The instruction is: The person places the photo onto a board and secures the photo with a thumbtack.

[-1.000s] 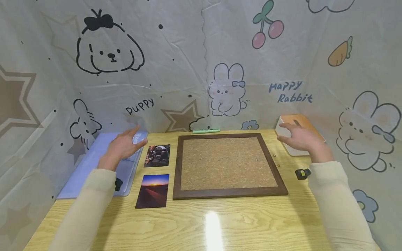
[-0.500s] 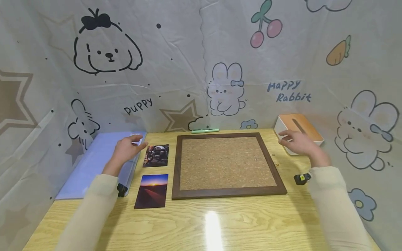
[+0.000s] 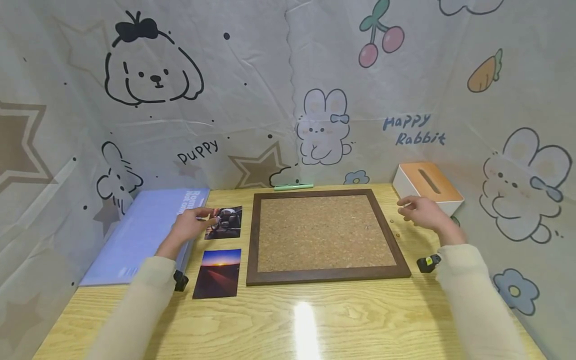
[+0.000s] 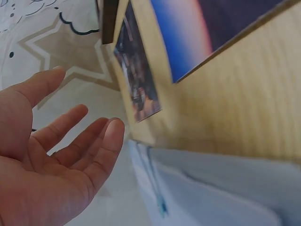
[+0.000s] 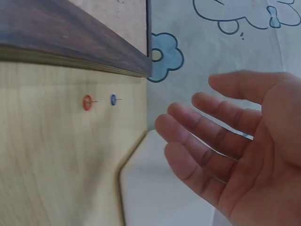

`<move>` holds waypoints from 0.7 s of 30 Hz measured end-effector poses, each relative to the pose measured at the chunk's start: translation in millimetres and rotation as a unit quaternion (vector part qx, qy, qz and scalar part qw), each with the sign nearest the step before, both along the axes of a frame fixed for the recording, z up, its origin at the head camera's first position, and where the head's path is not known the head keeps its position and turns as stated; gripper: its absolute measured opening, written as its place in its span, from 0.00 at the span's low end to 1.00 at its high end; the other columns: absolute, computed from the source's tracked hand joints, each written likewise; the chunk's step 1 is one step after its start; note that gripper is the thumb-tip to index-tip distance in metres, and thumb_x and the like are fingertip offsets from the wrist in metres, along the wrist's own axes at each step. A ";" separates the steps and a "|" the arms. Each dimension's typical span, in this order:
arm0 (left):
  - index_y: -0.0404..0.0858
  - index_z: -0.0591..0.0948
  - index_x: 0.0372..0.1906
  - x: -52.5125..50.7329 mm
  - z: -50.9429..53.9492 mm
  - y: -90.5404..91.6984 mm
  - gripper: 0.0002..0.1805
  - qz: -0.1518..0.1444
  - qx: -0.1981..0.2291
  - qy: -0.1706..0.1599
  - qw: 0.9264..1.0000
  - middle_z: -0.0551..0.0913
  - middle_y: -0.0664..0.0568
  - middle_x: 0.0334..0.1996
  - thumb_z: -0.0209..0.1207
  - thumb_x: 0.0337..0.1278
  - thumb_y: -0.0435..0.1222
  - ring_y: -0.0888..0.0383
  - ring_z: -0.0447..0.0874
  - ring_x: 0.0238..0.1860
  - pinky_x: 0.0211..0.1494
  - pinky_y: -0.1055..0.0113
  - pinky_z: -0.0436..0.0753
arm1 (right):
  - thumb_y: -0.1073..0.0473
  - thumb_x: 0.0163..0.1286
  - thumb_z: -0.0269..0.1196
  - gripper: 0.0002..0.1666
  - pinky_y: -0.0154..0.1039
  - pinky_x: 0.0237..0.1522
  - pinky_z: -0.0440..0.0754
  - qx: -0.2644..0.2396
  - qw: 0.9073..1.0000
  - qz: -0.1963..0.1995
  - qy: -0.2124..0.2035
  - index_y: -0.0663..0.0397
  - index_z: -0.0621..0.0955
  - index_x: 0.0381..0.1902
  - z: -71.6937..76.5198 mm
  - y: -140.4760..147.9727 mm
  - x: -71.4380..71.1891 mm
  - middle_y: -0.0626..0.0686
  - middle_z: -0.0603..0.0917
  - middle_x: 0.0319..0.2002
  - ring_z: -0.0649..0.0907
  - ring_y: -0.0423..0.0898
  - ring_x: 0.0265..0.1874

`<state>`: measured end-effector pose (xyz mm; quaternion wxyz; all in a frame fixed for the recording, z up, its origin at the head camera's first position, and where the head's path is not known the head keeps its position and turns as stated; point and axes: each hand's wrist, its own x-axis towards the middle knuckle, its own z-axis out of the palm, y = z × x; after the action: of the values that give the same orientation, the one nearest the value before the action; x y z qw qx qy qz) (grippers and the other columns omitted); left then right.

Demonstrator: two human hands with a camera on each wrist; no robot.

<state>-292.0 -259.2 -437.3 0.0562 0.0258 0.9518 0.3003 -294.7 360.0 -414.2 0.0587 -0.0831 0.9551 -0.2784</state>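
Observation:
My left hand hovers at the left edge of the motorcycle photo, its fingers loosely bent and holding nothing; in the left wrist view the hand is apart from that photo. Below it lies a sunset photo. A cork board with a dark wooden frame is right of the photos. My right hand hangs in front of the orange-topped box, relaxed, with nothing in it. In the right wrist view, a red pushpin and a blue pushpin lie beside the frame.
A light blue folder lies at the left of the table, partly behind my left arm. A green pen rests behind the cork board. A patterned cloth hangs around the back and sides of the table.
Both hands have come lower and nearer the front. My left hand has shifted right, from over the folder to the motorcycle photo's edge; my right hand has moved off the box top.

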 end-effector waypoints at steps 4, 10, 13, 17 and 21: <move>0.35 0.70 0.71 1.0 -6.9 3.8 0.32 0.009 0.009 -0.015 1.000 0.74 0.32 0.66 0.58 0.69 0.48 0.34 0.74 0.65 0.62 0.43 0.78 | 0.56 0.78 0.53 0.25 0.38 0.32 0.82 -0.025 0.999 -0.025 -0.006 0.71 0.74 0.62 -8.0 0.3 0.0 0.72 0.84 0.48 0.86 0.61 0.42; 0.32 0.69 0.71 1.3 -15.1 7.1 0.34 0.006 -0.003 -0.026 1.000 0.73 0.31 0.66 0.59 0.68 0.47 0.33 0.72 0.66 0.64 0.40 0.74 | 0.57 0.77 0.53 0.24 0.44 0.37 0.85 -0.058 0.996 -0.063 -0.031 0.71 0.74 0.61 -18.2 -2.3 -0.5 0.71 0.84 0.47 0.87 0.59 0.41; 0.30 0.68 0.71 0.7 -18.9 7.6 0.34 -0.005 -0.008 -0.027 1.000 0.73 0.29 0.66 0.60 0.68 0.46 0.32 0.71 0.66 0.66 0.39 0.73 | 0.59 0.75 0.54 0.23 0.41 0.35 0.84 -0.054 0.995 -0.072 -0.033 0.71 0.75 0.60 -25.2 -3.3 -3.0 0.69 0.85 0.44 0.87 0.54 0.36; 0.30 0.67 0.71 -1.6 -23.1 9.8 0.34 -0.012 0.002 -0.033 0.999 0.72 0.29 0.66 0.60 0.68 0.43 0.33 0.70 0.67 0.67 0.41 0.73 | 0.62 0.72 0.56 0.21 0.37 0.30 0.81 -0.045 0.996 -0.077 -0.030 0.72 0.77 0.57 -34.5 -1.8 -6.9 0.64 0.87 0.38 0.84 0.46 0.29; 0.31 0.68 0.72 -4.2 -24.8 12.5 0.33 -0.011 0.004 -0.029 1.000 0.73 0.30 0.65 0.61 0.67 0.39 0.34 0.72 0.66 0.66 0.41 0.73 | 0.62 0.72 0.54 0.21 0.39 0.30 0.83 -0.062 0.993 -0.087 -0.058 0.73 0.76 0.57 -42.0 1.5 -9.7 0.61 0.87 0.33 0.83 0.44 0.27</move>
<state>-296.2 -246.7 -462.1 0.0869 0.0280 0.9482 0.3044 -304.4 361.5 -456.2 0.0848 0.0130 0.9347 -0.3451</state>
